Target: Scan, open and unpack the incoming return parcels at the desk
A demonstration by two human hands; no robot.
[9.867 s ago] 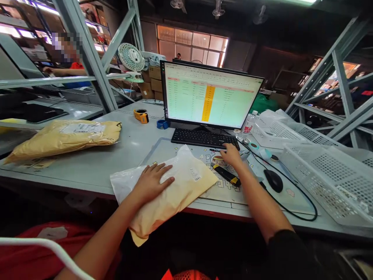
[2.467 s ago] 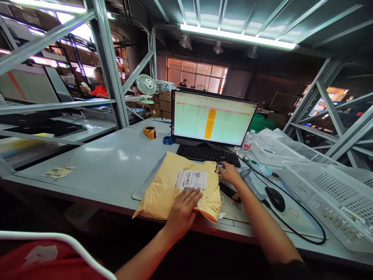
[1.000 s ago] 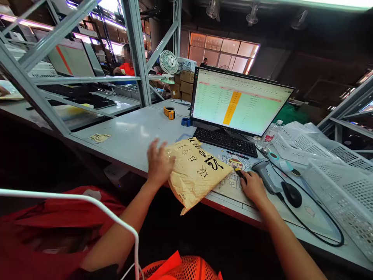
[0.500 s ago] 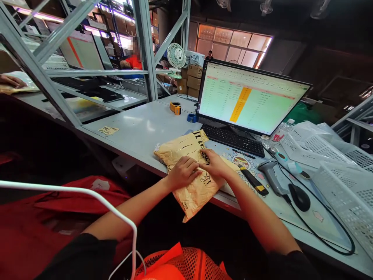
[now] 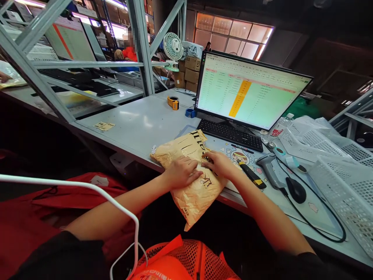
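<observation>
A crinkled yellow plastic mailing bag [image 5: 195,198] with black printing lies slanted over the table's front edge, its lower corner hanging free. On its middle, my left hand [image 5: 182,172] presses with curled fingers, the thumb stretched towards the right. Just beside it, my right hand [image 5: 217,163] grips the bag's surface with bent fingers near the large black letters. A small gap separates the two hands. What sits between the right fingertips is partly hidden. Right of the bag lies a yellow-and-black utility knife [image 5: 252,175], untouched.
Behind the bag stand a keyboard [image 5: 230,134] and a monitor [image 5: 247,89]. A barcode scanner [image 5: 271,171], a mouse [image 5: 295,189] and white perforated baskets [image 5: 344,194] occupy the right. Tape rolls [image 5: 173,103] lie farther back. A white cable [image 5: 116,206] crosses the lower left.
My hands have moved slightly apart on the bag, the left shifting left and lower. The bag's hanging corner sits a little lower, and the view has tilted slightly.
</observation>
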